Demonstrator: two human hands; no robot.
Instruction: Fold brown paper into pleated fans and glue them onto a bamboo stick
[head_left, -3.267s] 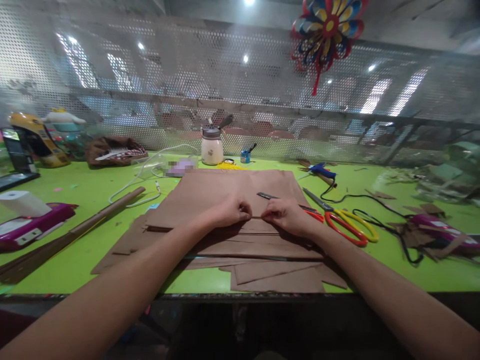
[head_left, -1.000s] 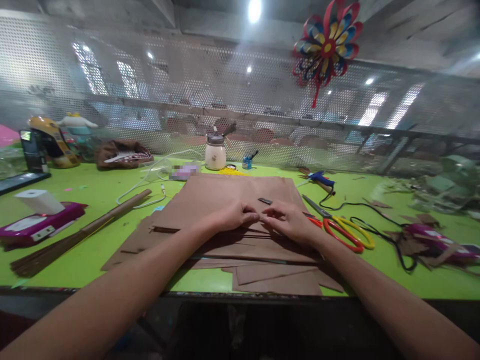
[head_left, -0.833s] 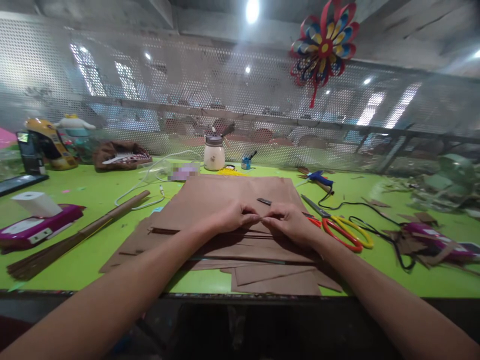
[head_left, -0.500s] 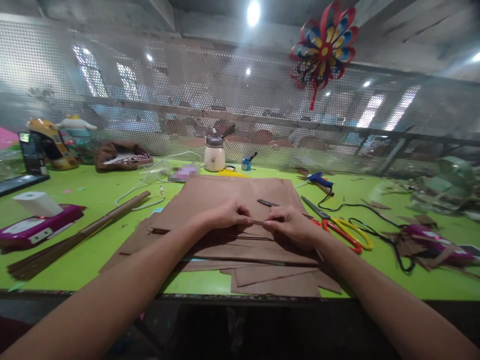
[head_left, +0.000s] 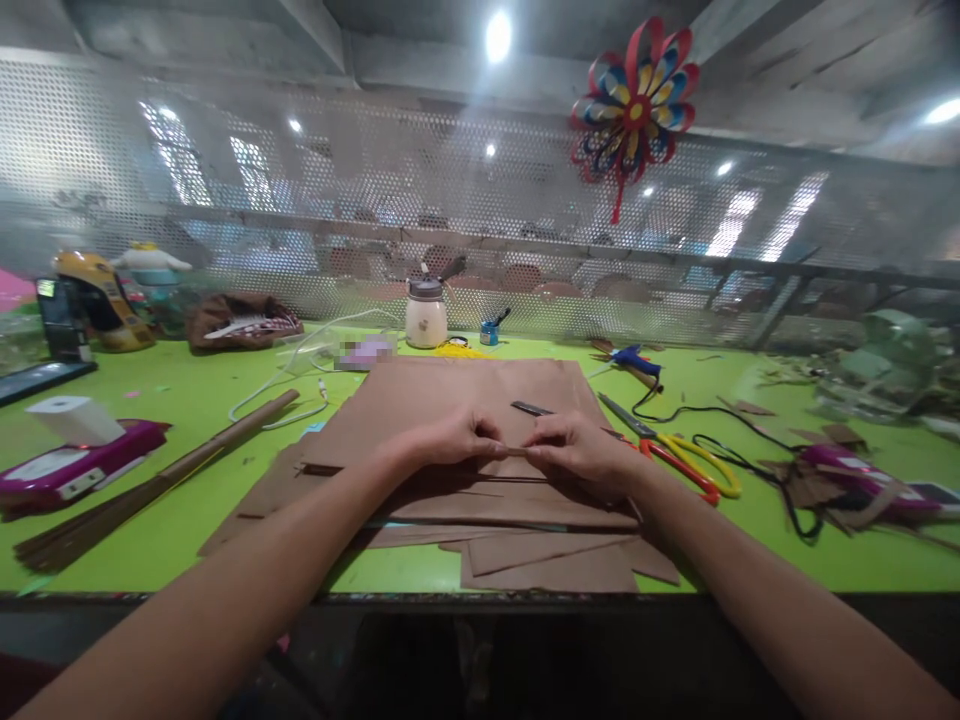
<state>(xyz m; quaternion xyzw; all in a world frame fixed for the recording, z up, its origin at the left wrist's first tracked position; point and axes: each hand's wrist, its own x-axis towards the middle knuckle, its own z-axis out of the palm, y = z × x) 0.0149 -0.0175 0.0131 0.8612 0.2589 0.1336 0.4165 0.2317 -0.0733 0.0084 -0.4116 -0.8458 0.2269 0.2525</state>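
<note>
Between both hands is a short, narrow strip of brown paper (head_left: 516, 452). My left hand (head_left: 474, 436) pinches its left end between thumb and fingertips. At the other end my right hand (head_left: 564, 444) pinches it the same way. Both hands are just over a stack of brown paper sheets (head_left: 420, 395), several of them fanned out toward me. Behind my right hand lie red-handled scissors (head_left: 684, 472), partly hidden, with a dark blade showing past the fingers. Yellow-handled scissors (head_left: 701, 460) rest close beside them.
On the green table (head_left: 390, 570), a rolled brown paper bundle (head_left: 187, 465) and a purple power strip (head_left: 120, 450) lie left. A blue glue gun (head_left: 634, 360) with black cord sits right, near paper scraps and another purple strip (head_left: 847, 475). A cream jar (head_left: 426, 320) stands behind the stack.
The view has shifted slightly. Both hands keep their pinch on the paper strip, with the fingertips slightly closer together.
</note>
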